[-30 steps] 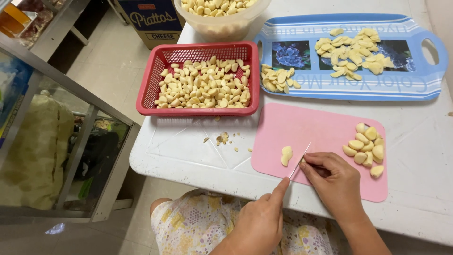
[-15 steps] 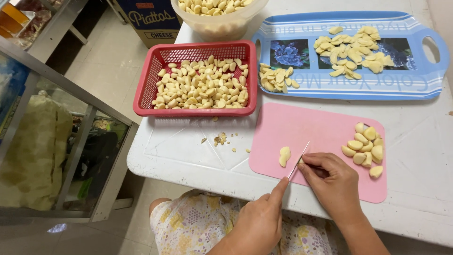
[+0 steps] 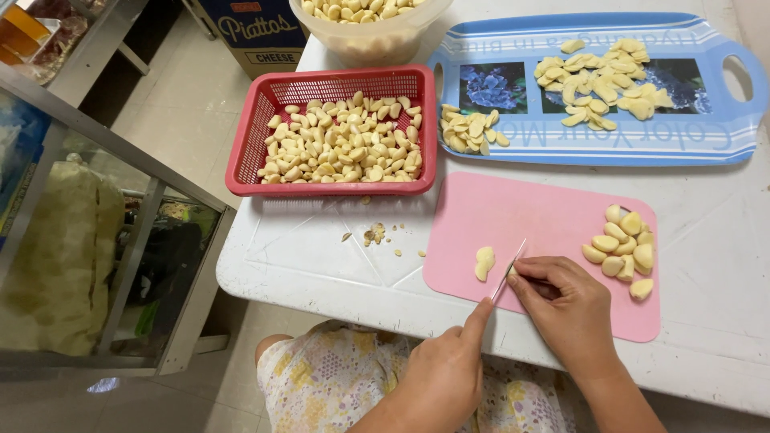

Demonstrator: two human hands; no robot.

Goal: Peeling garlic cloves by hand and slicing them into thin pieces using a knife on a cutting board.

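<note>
One thin knife blade (image 3: 510, 263) lies on the pink cutting board (image 3: 545, 224), near its front edge. The right hand (image 3: 571, 309) has its fingers closed around the knife. The left hand (image 3: 449, 365) stretches its forefinger to the blade; its other fingers are curled and hold nothing. Just left of the blade lie two garlic halves (image 3: 484, 262); about ten peeled cloves (image 3: 622, 250) are at the board's right. Behind stand one red basket (image 3: 245, 160), one blue tray (image 3: 722, 140) and one bowl (image 3: 377, 40) on the white table (image 3: 321, 248).
</note>
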